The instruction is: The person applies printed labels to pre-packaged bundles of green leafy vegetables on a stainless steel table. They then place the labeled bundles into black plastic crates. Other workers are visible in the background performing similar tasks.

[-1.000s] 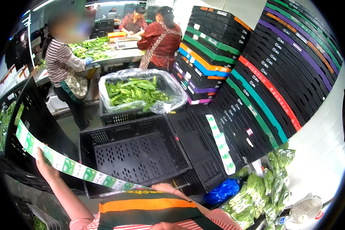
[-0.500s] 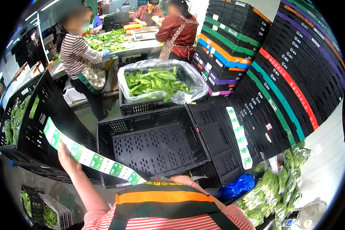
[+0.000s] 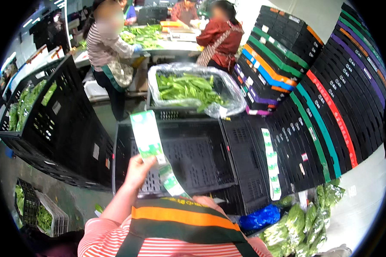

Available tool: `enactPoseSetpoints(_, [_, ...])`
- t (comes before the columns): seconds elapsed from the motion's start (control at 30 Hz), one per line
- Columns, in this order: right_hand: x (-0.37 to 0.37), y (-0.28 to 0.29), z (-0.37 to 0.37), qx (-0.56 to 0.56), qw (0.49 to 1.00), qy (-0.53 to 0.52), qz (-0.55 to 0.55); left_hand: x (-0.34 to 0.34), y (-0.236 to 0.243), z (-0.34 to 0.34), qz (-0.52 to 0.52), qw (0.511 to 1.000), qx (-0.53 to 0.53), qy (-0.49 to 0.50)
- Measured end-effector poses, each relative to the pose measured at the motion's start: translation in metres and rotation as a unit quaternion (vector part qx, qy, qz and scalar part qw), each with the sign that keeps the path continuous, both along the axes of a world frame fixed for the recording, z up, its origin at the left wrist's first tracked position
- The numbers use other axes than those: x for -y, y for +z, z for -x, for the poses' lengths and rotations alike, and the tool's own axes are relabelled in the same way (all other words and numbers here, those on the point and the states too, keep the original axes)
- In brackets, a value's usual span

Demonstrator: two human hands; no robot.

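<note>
L hand (image 3: 138, 172) has thumb + fingers pinching the label strip (image 3: 146, 129), green/white, partway along. Strip's upper end sticks up past the hand, over the L part of the black crate (image 3: 197, 156); lower part bends down & R to the apron (image 3: 180, 217), nr the R hand (image 3: 207, 201). R hand is partly hidden behind the apron's top edge, so can't tell if its fingers pinch or are spread. 2nd strip (image 3: 270, 165) is on black plastic R of the crate, apart from both hands. Just beyond the crate: lined bin (image 3: 176, 103) w/ loose greens (image 3: 186, 88). Blue bag (image 3: 259, 217) lower R, beside bagged greens (image 3: 287, 229). Crate stacks (image 3: 330, 111) w/ coloured bands fill R side. Far side: co-worker in stripes (image 3: 105, 49) & one in red (image 3: 225, 43) by a table (image 3: 176, 44).
</note>
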State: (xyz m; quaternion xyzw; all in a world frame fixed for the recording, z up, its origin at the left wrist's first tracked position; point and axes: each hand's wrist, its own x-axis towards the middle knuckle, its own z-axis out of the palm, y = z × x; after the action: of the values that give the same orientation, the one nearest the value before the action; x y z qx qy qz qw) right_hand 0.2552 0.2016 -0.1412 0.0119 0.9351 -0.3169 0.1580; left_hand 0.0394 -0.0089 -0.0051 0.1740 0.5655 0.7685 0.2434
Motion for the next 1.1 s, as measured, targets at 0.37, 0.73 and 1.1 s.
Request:
enactPoseSetpoints(0.37, [0.008, 0.011, 0.008, 0.020, 1.000, 0.014, -0.017, -0.013, -0.029, -0.053, 0.011, 0.970, 0.153, -0.189])
enactPoseSetpoints(0.73, [0.011, 0.034, 0.015, -0.039, 0.998, -0.041, -0.015, -0.016, -0.034, -0.055, 0.069, 0.967, 0.104, -0.223])
enactPoseSetpoints(1.1, [0.020, 0.075, 0.031, -0.120, 0.803, -0.286, 0.510, -0.016, -0.025, -0.058, 0.105, 0.916, 0.151, -0.356])
